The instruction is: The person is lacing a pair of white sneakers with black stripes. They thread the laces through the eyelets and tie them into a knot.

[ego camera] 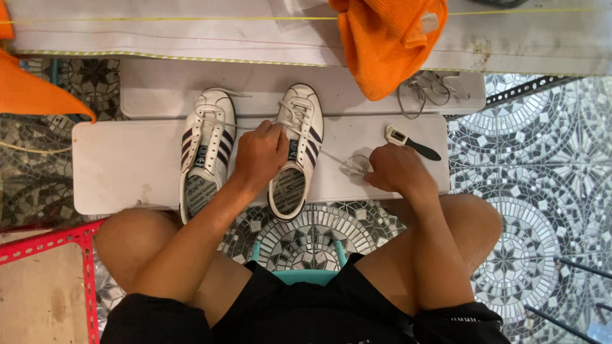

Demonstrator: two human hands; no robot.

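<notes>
Two white sneakers with dark side stripes lie side by side on a low white bench [121, 165]. My left hand [261, 156] rests on the right sneaker [299, 150], its fingers closed on that shoe's white lace near the tongue. The left sneaker [205, 150] lies untouched beside it. My right hand [395, 169] is closed on the far end of the lace [338, 159], which runs taut between both hands. A small black-handled brush [411, 143] lies just beyond my right hand.
An orange cloth [386, 41] hangs over a white ledge at the top, with loose laces [427, 89] beneath it. A red perforated frame [44, 239] stands at lower left. My bare knees and a teal stool [299, 271] sit over a mosaic tile floor.
</notes>
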